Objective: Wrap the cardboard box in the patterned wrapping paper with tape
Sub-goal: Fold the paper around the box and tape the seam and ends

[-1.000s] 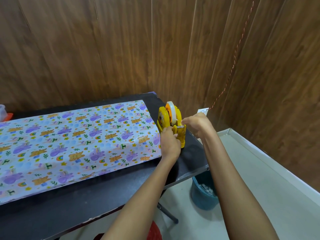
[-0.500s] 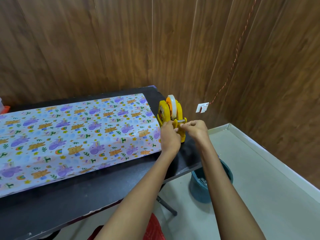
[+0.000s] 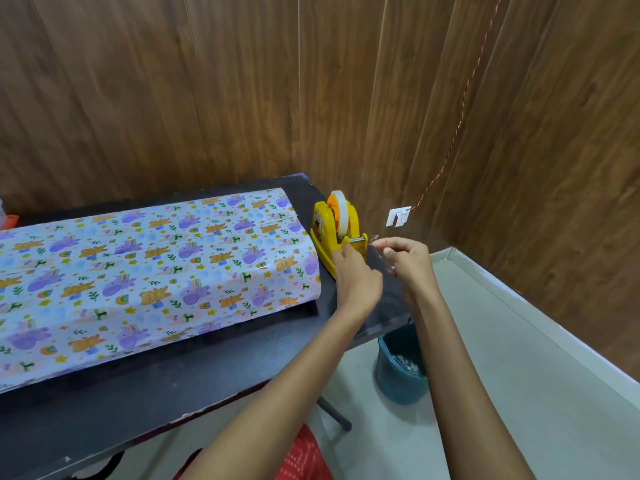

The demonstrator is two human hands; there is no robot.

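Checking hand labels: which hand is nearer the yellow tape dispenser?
Left. The left hand holds the tape dispenser at its cutter end; the right hand is apart, just right of it, pinching a clear tape strip.

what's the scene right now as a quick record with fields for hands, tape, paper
left hand: grips front of yellow plastic tape dispenser
right hand: pinches clear tape strip pulled from the dispenser
roll: white tape roll upright in dispenser
paper: patterned wrapping paper spread on black table
floor: blue bucket beside table
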